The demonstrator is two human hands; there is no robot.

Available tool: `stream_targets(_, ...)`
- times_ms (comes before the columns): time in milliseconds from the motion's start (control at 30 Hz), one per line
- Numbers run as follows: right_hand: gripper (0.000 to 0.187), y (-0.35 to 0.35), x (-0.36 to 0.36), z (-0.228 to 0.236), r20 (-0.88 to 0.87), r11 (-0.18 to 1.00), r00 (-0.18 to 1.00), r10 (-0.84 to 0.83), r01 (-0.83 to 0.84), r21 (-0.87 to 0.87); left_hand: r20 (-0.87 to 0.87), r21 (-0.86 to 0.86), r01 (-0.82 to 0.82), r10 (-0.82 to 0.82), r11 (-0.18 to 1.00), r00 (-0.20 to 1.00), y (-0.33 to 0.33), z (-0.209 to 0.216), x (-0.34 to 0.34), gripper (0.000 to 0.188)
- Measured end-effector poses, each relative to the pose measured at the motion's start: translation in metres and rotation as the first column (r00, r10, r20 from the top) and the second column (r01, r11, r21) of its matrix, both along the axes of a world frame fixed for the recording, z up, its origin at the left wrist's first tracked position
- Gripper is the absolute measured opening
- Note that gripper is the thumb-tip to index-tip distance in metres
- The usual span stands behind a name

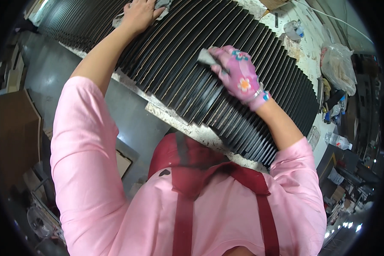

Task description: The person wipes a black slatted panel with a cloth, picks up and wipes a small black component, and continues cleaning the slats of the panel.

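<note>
Long black strips (187,51) lie side by side in a wide row across the worktable. My right hand (241,74), in a pink flowered glove, grips a pale grey pad (206,57) between thumb and fingers, low over the middle strips. Whether the pad is a folded cloth or a sponge I cannot make out. Farther off at the upper left, my bare left hand (138,16) presses a crumpled grey cloth (163,6) onto the strips. The picture's top edge cuts off some of its fingertips.
The white, stained table edge (175,117) runs along my front. On the right stand a small clear plastic cup (293,30), a clear plastic bag (338,66) and a plastic bottle (338,141). A brown board (17,128) leans at the left above the grey floor.
</note>
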State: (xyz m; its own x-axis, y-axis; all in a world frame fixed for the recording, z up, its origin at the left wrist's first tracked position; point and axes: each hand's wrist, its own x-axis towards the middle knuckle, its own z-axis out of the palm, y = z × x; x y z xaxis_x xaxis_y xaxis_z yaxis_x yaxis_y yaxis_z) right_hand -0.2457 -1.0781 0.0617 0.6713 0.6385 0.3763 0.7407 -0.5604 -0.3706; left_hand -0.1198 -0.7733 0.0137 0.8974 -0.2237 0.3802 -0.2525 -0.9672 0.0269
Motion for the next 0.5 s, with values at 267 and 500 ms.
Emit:
stream_targets(267, 0.021, 0.019, -0.072, 0.006, -0.225, 0.95, 0.935, 0.275, -0.3, -0.086, -0.076, 0.073, -0.073, 0.078, 0.995, 0.994, 0.0, 0.003, 0.003, 0.052)
stream_targets(500, 0.035, -0.053, 0.058, 0.009, -0.062, 0.989, 0.987, -0.145, 0.146, 0.016, 0.022, -0.052, 0.11, -0.109, 0.993, 0.994, -0.018, 0.027, -0.007, 0.049)
